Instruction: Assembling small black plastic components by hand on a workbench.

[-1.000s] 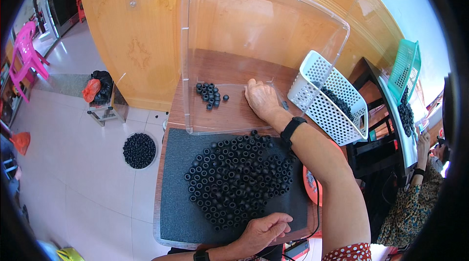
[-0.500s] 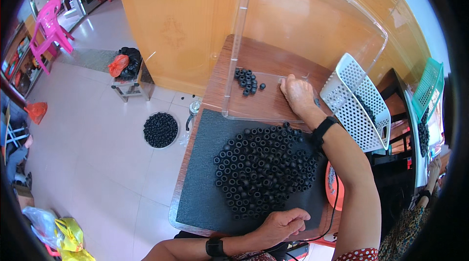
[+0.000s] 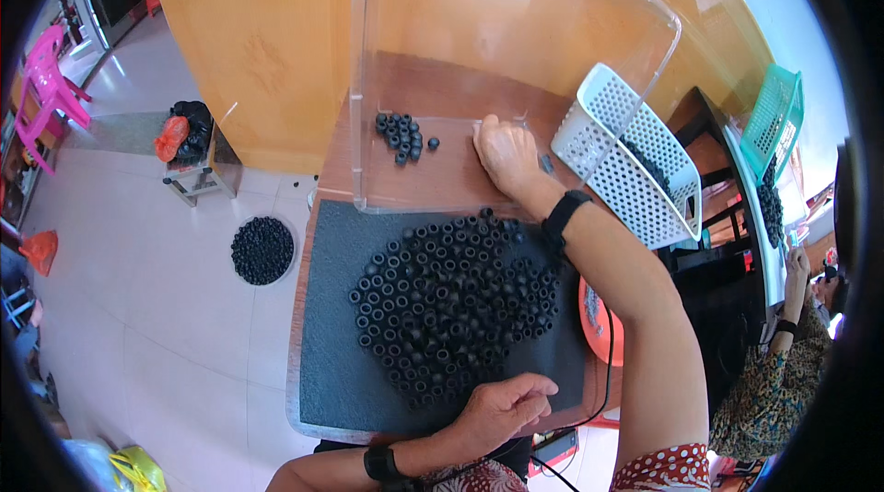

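Note:
A wide pile of small black rings [image 3: 442,308], like short tubes or beads, lies on a dark mat [image 3: 331,308] on the wooden table. My left hand [image 3: 506,407] is at the pile's near edge, its fingers curled in; what they hold, if anything, is hidden. Beyond the mat, my right hand [image 3: 508,156] reaches inside a clear plastic box [image 3: 358,96] with its fingers folded under, so their tips are out of sight. To that hand's left, a small group of black rings [image 3: 400,135] rests by the box's left side, with one ring [image 3: 433,143] apart.
A white perforated basket [image 3: 635,202] with dark pieces leans at the right, and an orange bowl [image 3: 599,326] sits by my right forearm. A round tub of black rings [image 3: 262,251] is on the floor. Another person's hand [image 3: 797,275] shows at far right beside a green basket [image 3: 772,119].
The whole view has shifted, so the table and its things sit further left. My right hand stays in the box and my left hand by the pile, both still curled.

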Demonstrator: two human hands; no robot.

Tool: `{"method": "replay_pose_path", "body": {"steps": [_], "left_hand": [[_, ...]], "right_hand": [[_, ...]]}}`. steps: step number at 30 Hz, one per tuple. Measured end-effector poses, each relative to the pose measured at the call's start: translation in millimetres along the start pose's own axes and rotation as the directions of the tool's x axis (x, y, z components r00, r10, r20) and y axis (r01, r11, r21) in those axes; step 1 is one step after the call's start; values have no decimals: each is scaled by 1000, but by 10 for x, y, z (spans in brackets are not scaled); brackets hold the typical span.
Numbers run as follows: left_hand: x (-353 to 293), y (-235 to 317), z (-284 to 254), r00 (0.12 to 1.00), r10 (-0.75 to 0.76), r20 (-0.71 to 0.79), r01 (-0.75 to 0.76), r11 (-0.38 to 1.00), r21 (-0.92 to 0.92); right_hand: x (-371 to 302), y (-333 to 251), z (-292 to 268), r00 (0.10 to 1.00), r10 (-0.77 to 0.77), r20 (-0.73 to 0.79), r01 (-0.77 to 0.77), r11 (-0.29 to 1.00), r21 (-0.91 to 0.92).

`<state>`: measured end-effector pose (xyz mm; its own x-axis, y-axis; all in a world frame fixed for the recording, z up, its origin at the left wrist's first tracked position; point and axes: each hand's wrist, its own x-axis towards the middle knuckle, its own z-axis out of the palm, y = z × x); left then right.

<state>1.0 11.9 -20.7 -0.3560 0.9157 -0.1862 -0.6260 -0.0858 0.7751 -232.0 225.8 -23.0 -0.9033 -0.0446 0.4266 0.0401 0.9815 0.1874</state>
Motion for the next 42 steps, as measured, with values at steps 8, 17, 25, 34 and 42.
{"method": "replay_pose_path", "body": {"steps": [8, 17, 25, 34, 42], "left_hand": [[19, 77, 0, 999, -32, -14, 32, 999, 28], [-1, 82, -3, 998, -58, -30, 60, 997, 52], [-14, 54, 17, 999, -35, -12, 36, 998, 55], [19, 71, 11, 999, -43, -28, 44, 997, 55], [41, 49, 7, 1000, 21, -20, -16, 974, 225]], "right_hand": [[54, 76, 38, 996, 21, 81, -25, 998, 53], [83, 48, -1, 982, 122, 143, -147, 972, 181], [48, 158, -127, 971, 216, 102, -236, 934, 270], [-512, 123, -906, 949, 293, 119, -302, 728, 616], [-1624, -113, -1568, 905, 330, 269, -419, 577, 701]]}}
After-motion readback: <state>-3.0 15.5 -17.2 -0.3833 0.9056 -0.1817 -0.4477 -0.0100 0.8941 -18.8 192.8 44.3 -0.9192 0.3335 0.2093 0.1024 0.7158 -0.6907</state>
